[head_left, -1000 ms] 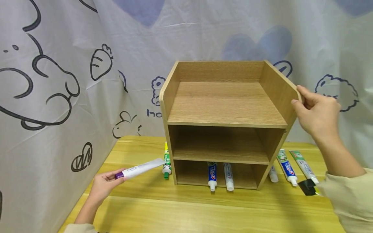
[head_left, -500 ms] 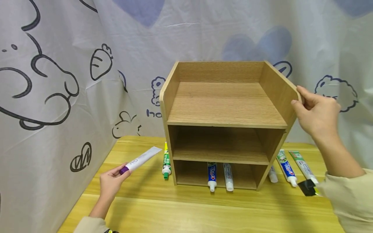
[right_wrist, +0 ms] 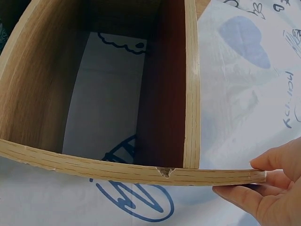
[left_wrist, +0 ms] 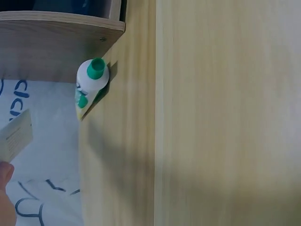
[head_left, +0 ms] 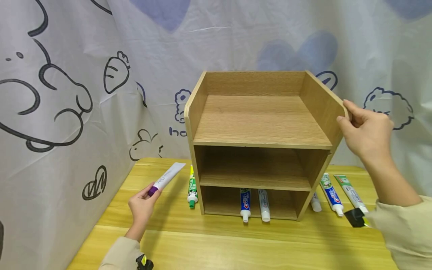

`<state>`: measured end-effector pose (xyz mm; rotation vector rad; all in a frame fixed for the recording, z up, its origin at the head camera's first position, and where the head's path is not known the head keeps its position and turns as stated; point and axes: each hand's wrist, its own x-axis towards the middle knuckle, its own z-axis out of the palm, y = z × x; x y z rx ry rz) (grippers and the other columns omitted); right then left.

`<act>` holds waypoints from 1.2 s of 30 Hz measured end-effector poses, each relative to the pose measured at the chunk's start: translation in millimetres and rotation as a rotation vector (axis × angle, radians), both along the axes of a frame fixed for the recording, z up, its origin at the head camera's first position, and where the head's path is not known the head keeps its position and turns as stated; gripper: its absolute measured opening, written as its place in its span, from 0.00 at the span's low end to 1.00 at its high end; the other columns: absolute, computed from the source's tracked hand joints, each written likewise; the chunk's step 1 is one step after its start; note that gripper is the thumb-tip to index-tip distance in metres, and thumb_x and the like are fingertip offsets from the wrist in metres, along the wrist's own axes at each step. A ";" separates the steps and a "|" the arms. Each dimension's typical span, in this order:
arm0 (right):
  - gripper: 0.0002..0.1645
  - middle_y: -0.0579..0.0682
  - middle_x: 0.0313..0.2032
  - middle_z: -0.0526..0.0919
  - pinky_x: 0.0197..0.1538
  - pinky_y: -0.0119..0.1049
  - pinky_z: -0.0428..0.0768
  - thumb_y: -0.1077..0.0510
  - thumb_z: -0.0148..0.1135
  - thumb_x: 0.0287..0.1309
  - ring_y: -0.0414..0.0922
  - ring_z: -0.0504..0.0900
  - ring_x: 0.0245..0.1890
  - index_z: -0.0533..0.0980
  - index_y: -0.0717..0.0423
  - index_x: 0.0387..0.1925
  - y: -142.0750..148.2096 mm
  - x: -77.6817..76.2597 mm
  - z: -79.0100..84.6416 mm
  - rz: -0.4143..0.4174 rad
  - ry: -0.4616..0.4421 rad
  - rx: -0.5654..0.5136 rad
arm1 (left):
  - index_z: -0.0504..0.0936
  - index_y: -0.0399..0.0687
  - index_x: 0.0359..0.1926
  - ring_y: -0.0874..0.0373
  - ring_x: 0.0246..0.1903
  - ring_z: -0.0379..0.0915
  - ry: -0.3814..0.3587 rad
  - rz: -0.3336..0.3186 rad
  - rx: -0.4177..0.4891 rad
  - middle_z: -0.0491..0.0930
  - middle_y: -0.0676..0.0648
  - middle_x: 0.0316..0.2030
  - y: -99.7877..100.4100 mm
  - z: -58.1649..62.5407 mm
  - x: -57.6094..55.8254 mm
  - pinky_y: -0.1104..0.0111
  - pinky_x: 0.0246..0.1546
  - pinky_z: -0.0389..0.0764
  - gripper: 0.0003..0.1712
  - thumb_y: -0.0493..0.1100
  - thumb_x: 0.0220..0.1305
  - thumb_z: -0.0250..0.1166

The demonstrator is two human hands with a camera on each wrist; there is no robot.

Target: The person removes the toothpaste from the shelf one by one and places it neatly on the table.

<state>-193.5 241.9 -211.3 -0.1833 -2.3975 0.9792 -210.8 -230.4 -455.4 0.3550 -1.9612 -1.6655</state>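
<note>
A white tube with a purple cap (head_left: pixel 165 178), by its shape a toothpaste tube, is pinched at the cap end by my left hand (head_left: pixel 144 204), held up over the table's left side. In the left wrist view only the pale flat end of the tube (left_wrist: pixel 16 136) and a fingertip show. My right hand (head_left: pixel 368 131) grips the top right side panel of the wooden shelf (head_left: pixel 263 116); in the right wrist view the thumb and fingers (right_wrist: pixel 240 197) lie on both faces of that panel. A green-capped toothpaste tube (head_left: pixel 192 189) lies just left of the shelf.
On the bottom level lie a blue toothpaste tube (head_left: pixel 245 204) and a white tube (head_left: pixel 264 204), caps forward. Right of the shelf are a partly hidden white tube (head_left: pixel 315 202), a blue-green tube (head_left: pixel 332 195) and a green-white tube (head_left: pixel 351 193). A printed curtain (head_left: pixel 236 37) hangs behind.
My left hand has moved right with the white tube, whose flat end has swung from pointing right to pointing up and away. My right hand and the shelf stay put.
</note>
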 end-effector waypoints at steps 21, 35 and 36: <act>0.27 0.63 0.56 0.70 0.27 0.05 0.65 0.60 0.51 0.61 0.59 0.73 0.52 0.66 0.54 0.62 -0.4 0.3 0.9 0.004 0.018 0.005 | 0.82 0.29 0.42 0.42 0.41 0.79 -0.065 0.182 -0.132 0.80 0.30 0.38 28.5 -17.1 -34.4 0.92 0.26 0.70 0.19 0.30 0.45 0.69; 0.26 0.64 0.56 0.71 0.26 0.05 0.65 0.61 0.52 0.61 0.59 0.74 0.51 0.66 0.55 0.61 0.3 0.1 0.9 0.001 0.032 0.020 | 0.81 0.27 0.42 0.37 0.44 0.77 -0.102 0.143 -0.287 0.80 0.29 0.40 34.9 -32.5 -41.4 0.53 0.45 0.79 0.17 0.29 0.48 0.68; 0.26 0.64 0.56 0.71 0.26 0.05 0.65 0.61 0.52 0.61 0.59 0.74 0.50 0.66 0.55 0.61 0.3 0.2 0.9 0.004 0.036 0.018 | 0.81 0.27 0.42 0.37 0.44 0.77 -0.104 0.139 -0.302 0.80 0.29 0.40 35.2 -33.8 -41.8 0.53 0.45 0.79 0.17 0.29 0.48 0.68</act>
